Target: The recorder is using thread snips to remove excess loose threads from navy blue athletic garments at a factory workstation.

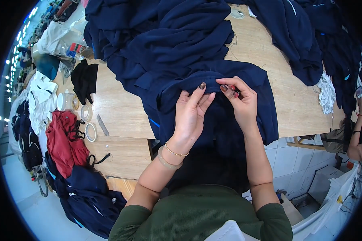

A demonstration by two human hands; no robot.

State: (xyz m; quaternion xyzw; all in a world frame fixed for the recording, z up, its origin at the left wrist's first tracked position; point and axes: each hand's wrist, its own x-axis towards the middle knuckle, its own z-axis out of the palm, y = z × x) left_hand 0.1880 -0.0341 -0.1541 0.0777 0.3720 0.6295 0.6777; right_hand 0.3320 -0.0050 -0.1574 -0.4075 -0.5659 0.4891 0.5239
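Observation:
A dark navy knit garment [245, 74] lies bunched on the wooden table in front of me, its near part hanging over the edge toward my lap. My left hand [192, 112] has its thumb and fingers closed on a folded seam or band of this cloth. Just to the right, my right hand [242, 102] is closed, with thumb and index tip close together at the same band. A small red-and-dark thing [236, 94] shows among its curled fingers; its kind is mostly hidden.
More navy garments [161, 32] are heaped behind, with others [297, 44] at the far right. Left on the table [120, 116] are tape rolls [91, 132], a black cloth [84, 80] and a red garment [66, 140]. Another person's arm [356, 136] shows at the right edge.

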